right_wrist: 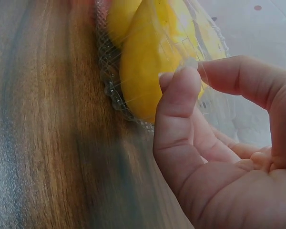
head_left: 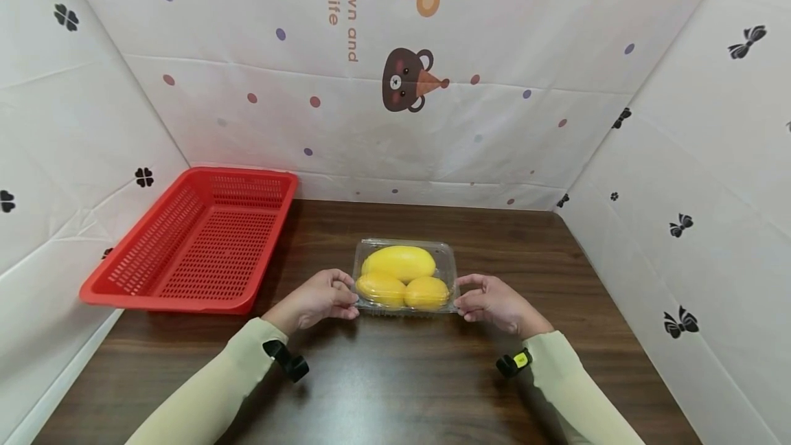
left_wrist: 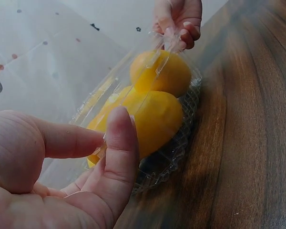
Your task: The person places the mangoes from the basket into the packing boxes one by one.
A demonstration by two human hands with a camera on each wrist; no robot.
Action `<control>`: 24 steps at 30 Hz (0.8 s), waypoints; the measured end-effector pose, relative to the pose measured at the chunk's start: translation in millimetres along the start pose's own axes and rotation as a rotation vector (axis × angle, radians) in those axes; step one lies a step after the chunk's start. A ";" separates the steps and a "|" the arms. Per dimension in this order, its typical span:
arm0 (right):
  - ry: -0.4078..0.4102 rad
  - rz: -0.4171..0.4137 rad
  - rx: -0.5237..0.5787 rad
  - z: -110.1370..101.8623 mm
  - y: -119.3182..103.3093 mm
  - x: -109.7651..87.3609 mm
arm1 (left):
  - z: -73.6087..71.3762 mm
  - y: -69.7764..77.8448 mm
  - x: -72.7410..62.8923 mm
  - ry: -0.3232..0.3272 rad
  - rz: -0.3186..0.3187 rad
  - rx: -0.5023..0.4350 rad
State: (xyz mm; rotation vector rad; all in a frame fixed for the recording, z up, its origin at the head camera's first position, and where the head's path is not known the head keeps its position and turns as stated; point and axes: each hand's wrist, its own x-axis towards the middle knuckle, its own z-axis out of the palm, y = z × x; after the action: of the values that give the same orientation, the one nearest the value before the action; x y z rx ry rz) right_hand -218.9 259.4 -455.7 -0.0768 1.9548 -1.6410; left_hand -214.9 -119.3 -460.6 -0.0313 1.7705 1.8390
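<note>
A clear plastic tray [head_left: 404,312] with a ridged wall stands on the table, holding three yellow fruits. A long mango-shaped fruit [head_left: 398,262] lies at the back; two smaller ones, a left fruit [head_left: 380,288] and a rounder right fruit [head_left: 426,292], lie in front. Over them runs a thin, creased clear plastic cover [left_wrist: 148,88]. At its front left corner my left hand [head_left: 323,297] pinches the cover's edge between thumb and forefinger. My right hand [head_left: 491,303] pinches the opposite front corner the same way, its thumb [right_wrist: 178,95] against the plastic.
A red slatted plastic basket [head_left: 272,246] stands at the left on the dark wooden table [head_left: 383,376], near the left wall. Printed white sheeting [head_left: 346,129] rises behind the table and along both sides. Each wrist wears a black strap-on camera.
</note>
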 end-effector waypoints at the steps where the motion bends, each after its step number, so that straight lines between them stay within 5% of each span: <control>1: 0.001 0.003 0.002 0.3 0.1 -0.1 | -0.2 -0.1 0.1 -0.002 -0.001 0.001; 24: 0.000 -0.014 0.007 6.1 -1.4 0.5 | -1.3 -1.3 0.5 -0.009 0.030 0.032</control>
State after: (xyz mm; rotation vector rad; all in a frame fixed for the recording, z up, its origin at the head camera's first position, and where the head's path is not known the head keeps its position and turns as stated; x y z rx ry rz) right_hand -216.9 253.5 -455.0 -0.0880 1.9529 -1.6573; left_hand -215.3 -120.3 -462.1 0.0166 1.8031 1.8281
